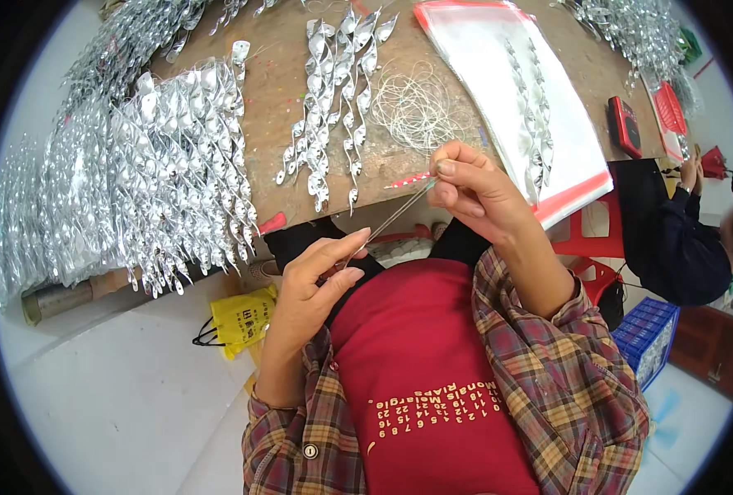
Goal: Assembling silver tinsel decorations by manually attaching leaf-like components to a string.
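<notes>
The camera, I'd say from here, sits on the person's head, pitched steeply down and forward, looking over the red shirt (432,346) at the lower middle. The left hand (317,268) and right hand (478,186) come close before the lens, around the centre, with the wooden table (274,157) beyond them across the top. Its fisheye sweep takes in a co-worker's dark sleeve (678,227) toward the right rim, bending straight edges inside a black round border.

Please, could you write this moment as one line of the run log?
left grip: touching thin cord | right grip: holding cord and red dotted stick | on table: silver spirals, tangled line
</notes>
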`<control>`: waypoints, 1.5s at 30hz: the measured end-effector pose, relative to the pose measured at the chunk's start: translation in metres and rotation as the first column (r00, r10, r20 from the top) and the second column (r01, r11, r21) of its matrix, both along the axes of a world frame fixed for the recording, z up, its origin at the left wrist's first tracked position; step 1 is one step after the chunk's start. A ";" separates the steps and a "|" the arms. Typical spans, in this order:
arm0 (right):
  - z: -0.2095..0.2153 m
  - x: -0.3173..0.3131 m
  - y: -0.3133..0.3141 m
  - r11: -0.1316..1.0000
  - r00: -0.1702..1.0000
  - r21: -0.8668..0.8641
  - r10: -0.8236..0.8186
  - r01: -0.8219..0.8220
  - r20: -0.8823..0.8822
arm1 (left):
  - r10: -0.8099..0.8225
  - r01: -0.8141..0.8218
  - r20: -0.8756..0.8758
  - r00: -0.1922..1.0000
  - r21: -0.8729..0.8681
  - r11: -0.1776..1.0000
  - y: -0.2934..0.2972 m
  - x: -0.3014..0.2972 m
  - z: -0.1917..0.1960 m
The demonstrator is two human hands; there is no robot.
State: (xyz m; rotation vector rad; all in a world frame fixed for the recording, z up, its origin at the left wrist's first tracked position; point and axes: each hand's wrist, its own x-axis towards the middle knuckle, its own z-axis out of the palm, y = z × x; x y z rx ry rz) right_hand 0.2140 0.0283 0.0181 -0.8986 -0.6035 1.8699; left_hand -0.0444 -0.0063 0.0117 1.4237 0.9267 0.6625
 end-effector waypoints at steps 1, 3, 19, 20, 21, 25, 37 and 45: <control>-0.001 0.000 0.000 1.000 1.000 0.001 0.000 0.000 0.001 | 0.000 0.000 0.001 1.000 0.001 1.000 0.000 0.000 0.001; -0.006 0.001 0.001 0.999 0.997 0.037 0.023 -0.021 -0.074 | -0.015 0.013 -0.030 0.999 -0.042 0.999 -0.001 -0.001 0.003; -0.002 -0.022 -0.016 0.968 0.970 -0.068 0.240 -0.242 -0.040 | 0.175 0.009 0.385 0.906 -0.431 0.902 0.010 0.039 0.001; -0.002 -0.021 -0.017 0.971 0.974 -0.077 0.224 -0.226 -0.029 | 0.169 -0.046 0.285 0.943 -0.393 0.918 0.009 0.039 0.002; -0.002 -0.020 -0.017 0.972 0.975 -0.078 0.221 -0.222 -0.029 | 0.167 -0.095 0.182 0.969 -0.348 0.933 0.009 0.039 0.003; -0.003 -0.019 -0.018 0.977 0.978 -0.063 0.205 -0.206 -0.021 | 0.201 -0.154 0.128 0.971 -0.309 0.938 0.006 0.040 0.008; 0.027 -0.016 -0.022 0.769 0.358 0.509 -0.384 -0.386 0.851 | 0.243 -0.237 0.019 0.970 -0.163 0.958 0.005 0.043 0.003; 0.011 -0.025 -0.017 0.461 0.297 0.611 -0.586 -0.643 0.754 | 0.227 -0.214 0.045 0.973 -0.203 0.956 0.008 0.047 0.013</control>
